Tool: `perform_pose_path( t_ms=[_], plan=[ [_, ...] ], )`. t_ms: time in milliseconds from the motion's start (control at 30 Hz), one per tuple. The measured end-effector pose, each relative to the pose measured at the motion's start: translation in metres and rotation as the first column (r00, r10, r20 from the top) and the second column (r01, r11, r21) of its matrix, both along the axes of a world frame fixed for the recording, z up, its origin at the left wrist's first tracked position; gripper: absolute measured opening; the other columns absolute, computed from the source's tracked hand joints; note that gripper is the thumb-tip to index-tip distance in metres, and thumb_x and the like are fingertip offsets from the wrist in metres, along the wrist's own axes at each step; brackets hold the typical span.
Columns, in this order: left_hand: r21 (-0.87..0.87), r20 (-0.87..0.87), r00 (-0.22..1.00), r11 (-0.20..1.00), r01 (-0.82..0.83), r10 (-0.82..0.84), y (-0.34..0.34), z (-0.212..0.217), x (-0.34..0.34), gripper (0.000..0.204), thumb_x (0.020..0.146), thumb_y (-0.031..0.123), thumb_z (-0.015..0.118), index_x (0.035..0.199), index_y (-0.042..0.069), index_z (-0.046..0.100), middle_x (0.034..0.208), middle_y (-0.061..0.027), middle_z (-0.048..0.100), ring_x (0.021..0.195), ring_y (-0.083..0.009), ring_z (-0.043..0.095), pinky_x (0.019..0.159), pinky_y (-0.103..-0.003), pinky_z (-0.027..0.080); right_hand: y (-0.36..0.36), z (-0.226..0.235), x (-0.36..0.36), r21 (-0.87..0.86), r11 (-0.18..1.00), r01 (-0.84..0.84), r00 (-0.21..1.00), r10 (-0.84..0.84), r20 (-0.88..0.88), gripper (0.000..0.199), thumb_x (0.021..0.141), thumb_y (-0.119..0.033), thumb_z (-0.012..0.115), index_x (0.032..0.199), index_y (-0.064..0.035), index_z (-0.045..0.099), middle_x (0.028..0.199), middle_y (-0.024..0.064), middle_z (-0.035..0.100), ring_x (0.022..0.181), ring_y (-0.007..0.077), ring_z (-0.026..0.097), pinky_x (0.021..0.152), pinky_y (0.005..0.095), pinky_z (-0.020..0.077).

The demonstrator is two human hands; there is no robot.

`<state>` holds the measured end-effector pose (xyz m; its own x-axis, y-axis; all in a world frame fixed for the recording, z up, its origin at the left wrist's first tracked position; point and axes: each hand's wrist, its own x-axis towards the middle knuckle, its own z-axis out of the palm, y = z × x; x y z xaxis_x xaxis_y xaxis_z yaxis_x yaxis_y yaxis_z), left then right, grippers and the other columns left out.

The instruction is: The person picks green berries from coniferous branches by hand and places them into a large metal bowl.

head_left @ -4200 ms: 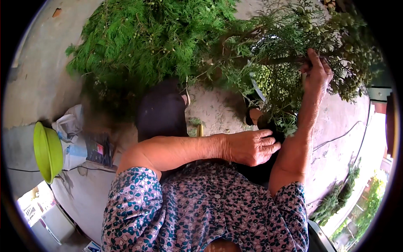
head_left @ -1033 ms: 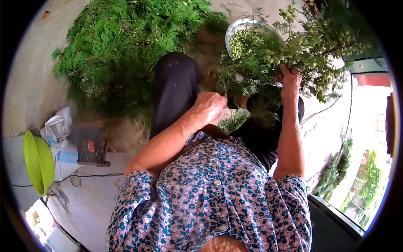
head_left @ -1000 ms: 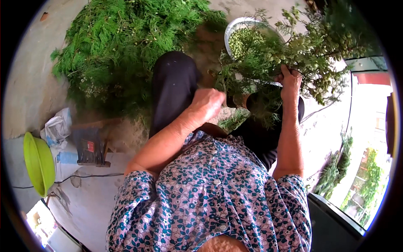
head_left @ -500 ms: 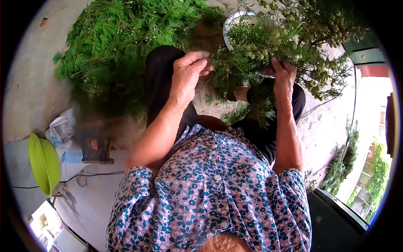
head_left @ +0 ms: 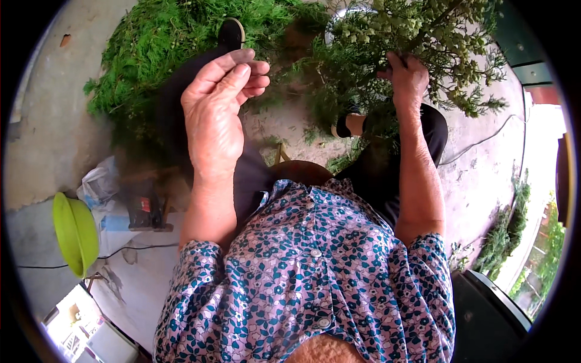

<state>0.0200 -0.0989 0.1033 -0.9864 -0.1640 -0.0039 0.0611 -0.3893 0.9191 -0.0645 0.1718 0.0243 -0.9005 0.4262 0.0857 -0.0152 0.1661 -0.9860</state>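
Observation:
My right hand (head_left: 410,78) is closed on a leafy conifer branch (head_left: 436,36) that carries many pale green cones. The branch spreads above my right knee and past the hand on both sides. To the left of it, my left hand (head_left: 219,100) is raised over my left leg, apart from the branch. Its fingers are loosely bent, with a gap between thumb and forefinger, and nothing shows in them. Behind the branch stands a white basin (head_left: 330,30), mostly hidden by the leaves.
A big heap of green conifer sprigs (head_left: 157,48) lies on the floor at the far left. A lime-green basin (head_left: 75,236) stands on edge at the left, near a white plastic bag (head_left: 100,184). More greenery (head_left: 505,227) lies at the right by the doorway.
My left hand has moved left and nearer, away from the branch. The branch in my right hand has shifted up and covers more of the white basin. My left leg has swung outward.

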Motion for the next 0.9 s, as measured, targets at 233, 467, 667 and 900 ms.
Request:
perform_pose_path(
  t_ms=[233,467,667,900],
  plan=[
    [0.002,0.003,1.000,1.000,-0.021,0.021,-0.005,0.004,0.005,0.014,0.084,0.003,0.053,0.095,-0.003,0.060,0.083,-0.0132,0.063,0.070,-0.0168,0.062,0.065,-0.025,0.049,0.014,0.004,-0.013,-0.089,0.995,-0.051,0.998,0.054,0.033,0.013,0.077,-0.004,0.061,0.082,0.0084,0.058,0.074,0.0106,0.058,0.053,0.0168,0.058,0.045,0.0258,0.0517],
    [0.021,0.049,0.996,0.997,0.073,-0.074,0.004,-0.013,0.001,0.015,0.084,0.007,0.055,0.095,-0.001,0.061,0.081,-0.0103,0.065,0.067,-0.0126,0.061,0.061,-0.022,0.048,0.021,0.004,-0.011,-0.054,0.996,-0.069,0.996,0.072,0.052,0.010,0.079,-0.003,0.059,0.083,0.0055,0.060,0.071,0.0062,0.057,0.049,0.0133,0.054,0.046,0.0251,0.0522],
    [0.054,0.147,0.971,0.982,0.181,-0.187,0.010,-0.039,-0.009,0.017,0.085,0.007,0.052,0.098,-0.003,0.058,0.084,-0.0114,0.063,0.069,-0.0142,0.060,0.065,-0.024,0.049,0.024,0.011,0.000,0.103,0.988,-0.119,0.989,0.108,0.102,0.012,0.080,-0.007,0.058,0.083,0.0041,0.060,0.069,0.0048,0.059,0.049,0.0136,0.055,0.046,0.0235,0.0452],
    [0.143,0.154,0.932,0.940,0.309,-0.329,0.020,-0.048,-0.014,0.017,0.084,0.007,0.055,0.097,-0.003,0.059,0.082,-0.0119,0.063,0.066,-0.0152,0.060,0.062,-0.026,0.051,0.031,0.011,0.009,0.065,0.996,-0.061,0.993,0.053,0.108,0.011,0.081,-0.007,0.057,0.085,0.0025,0.059,0.071,0.0054,0.058,0.049,0.0135,0.053,0.047,0.0255,0.0422]
  ],
)
